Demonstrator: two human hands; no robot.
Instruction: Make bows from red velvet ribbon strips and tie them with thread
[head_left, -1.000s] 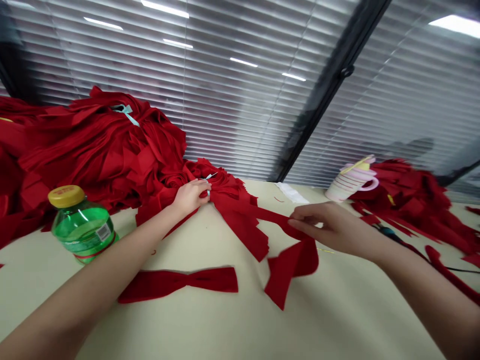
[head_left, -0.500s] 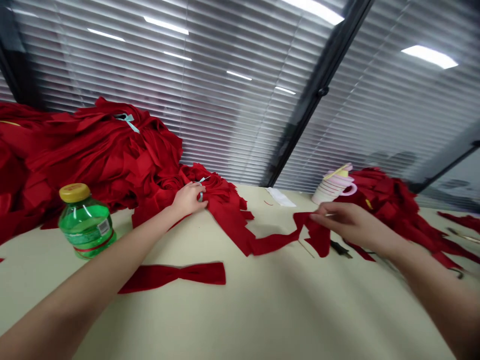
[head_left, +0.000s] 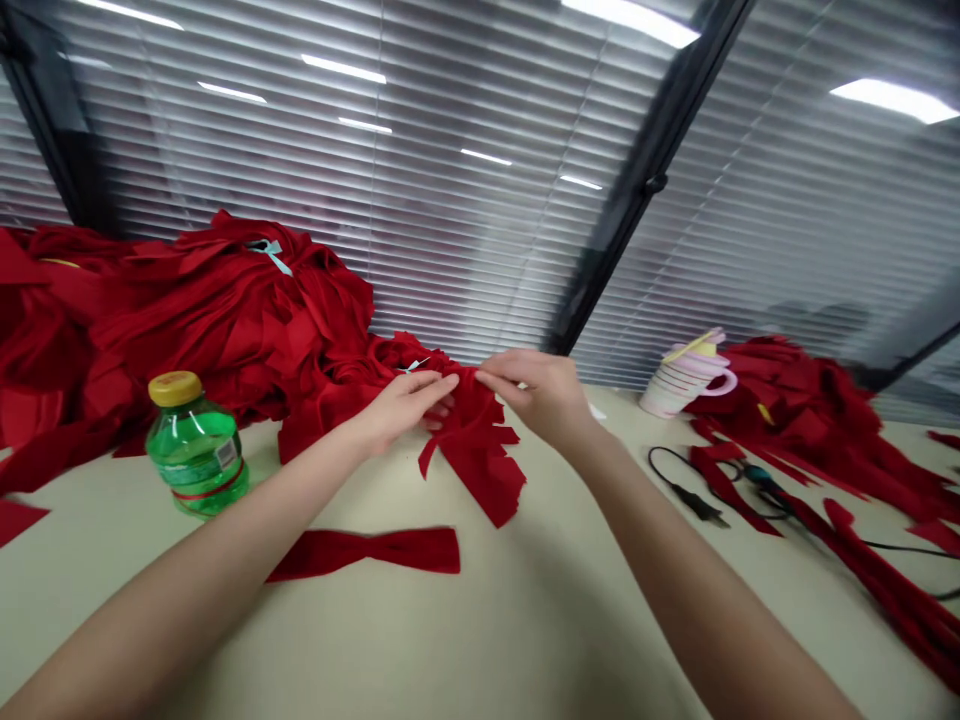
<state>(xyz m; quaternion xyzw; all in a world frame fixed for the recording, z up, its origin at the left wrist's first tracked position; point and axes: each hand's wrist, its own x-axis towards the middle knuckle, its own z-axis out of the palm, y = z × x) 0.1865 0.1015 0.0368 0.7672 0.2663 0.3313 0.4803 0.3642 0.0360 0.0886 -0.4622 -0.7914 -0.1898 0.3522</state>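
Note:
Red cloth strips (head_left: 484,470) lie in a loose bundle on the table, tied with a pale blue band, their cut ends fanned toward me. My left hand (head_left: 409,408) is at the near side of this bundle, its fingers closed on red cloth; a short strip end hangs below them. Close by on the right, my right hand (head_left: 538,395) pinches red cloth between thumb and forefinger at the bundle's edge. The fingers partly hide where the cloth is gripped. Nearer to me, a single red strip with a gathered middle (head_left: 367,548) lies flat, partly behind my left forearm.
A green bottle with a yellow cap (head_left: 199,455) stands left. Behind it rises a large red cloth heap (head_left: 187,320) against the window blinds (head_left: 450,220). On the right are a pinkish mug (head_left: 679,385), another red heap (head_left: 802,400) and a black cord with plug (head_left: 697,500).
My right hand has moved left to the bundle, beside my left hand. The strip it stretched out to the right is no longer spread across the table. The view has shifted slightly.

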